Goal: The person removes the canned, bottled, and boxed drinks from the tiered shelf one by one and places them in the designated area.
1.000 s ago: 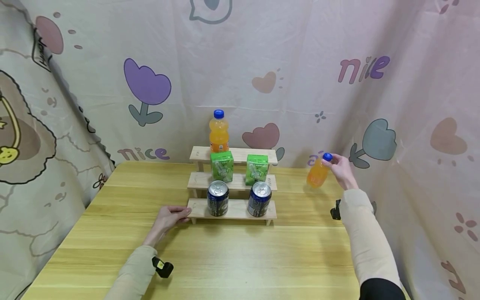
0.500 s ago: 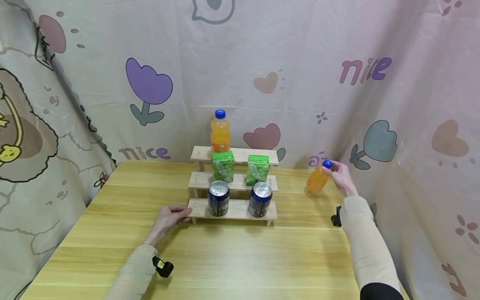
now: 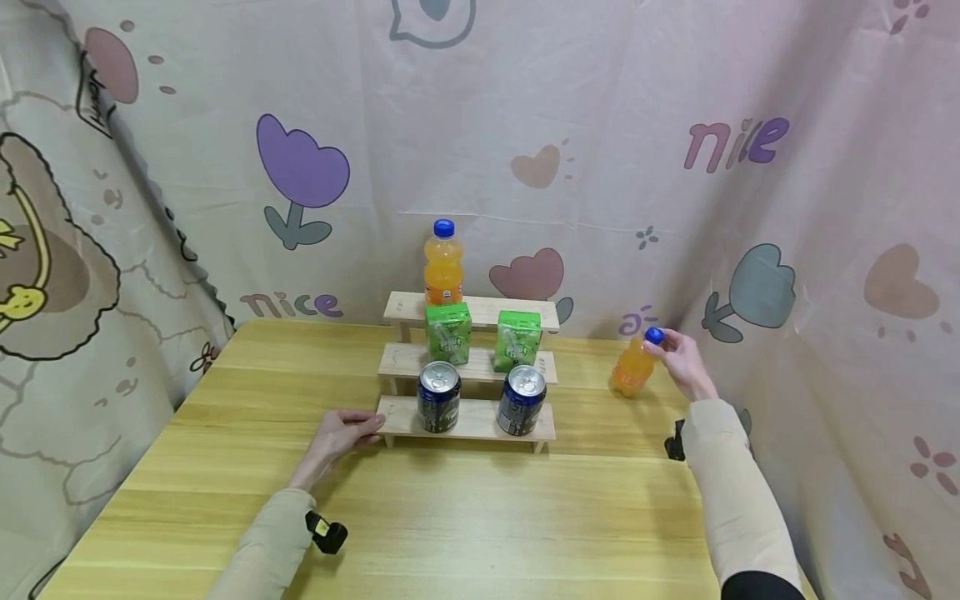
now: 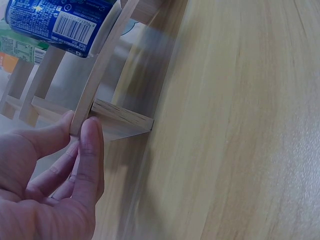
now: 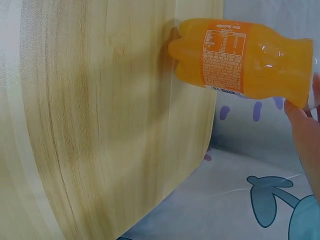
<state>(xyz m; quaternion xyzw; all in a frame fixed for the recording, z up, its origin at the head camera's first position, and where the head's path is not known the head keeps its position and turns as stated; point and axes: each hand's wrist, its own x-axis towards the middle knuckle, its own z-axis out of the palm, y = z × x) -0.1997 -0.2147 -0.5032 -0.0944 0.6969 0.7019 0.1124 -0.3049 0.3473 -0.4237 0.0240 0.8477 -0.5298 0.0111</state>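
At the left end of the lowest tier of a three-tier wooden stand (image 3: 477,418), my left hand (image 3: 337,439) pinches the board between thumb and fingers, as the left wrist view also shows. Over to the right, my right hand (image 3: 686,363) holds an orange drink bottle (image 3: 632,372) near its blue cap. That bottle leans slightly, its base touching or just above the table; I cannot tell which. On the stand, a second orange drink bottle (image 3: 443,268) stands on the top tier, green drink cartons (image 3: 448,335) on the middle, dark blue cans (image 3: 438,400) on the lowest.
The wooden table (image 3: 480,525) reaches back to a printed curtain (image 3: 600,83), which also hangs along both sides. The curtain at the right is close to my right arm. Black wrist cameras (image 3: 327,533) sit on both sleeves.
My right hand has lowered the orange bottle toward the table, and the bottle has shifted slightly. My left hand keeps its hold on the stand. The head view has shifted a little.
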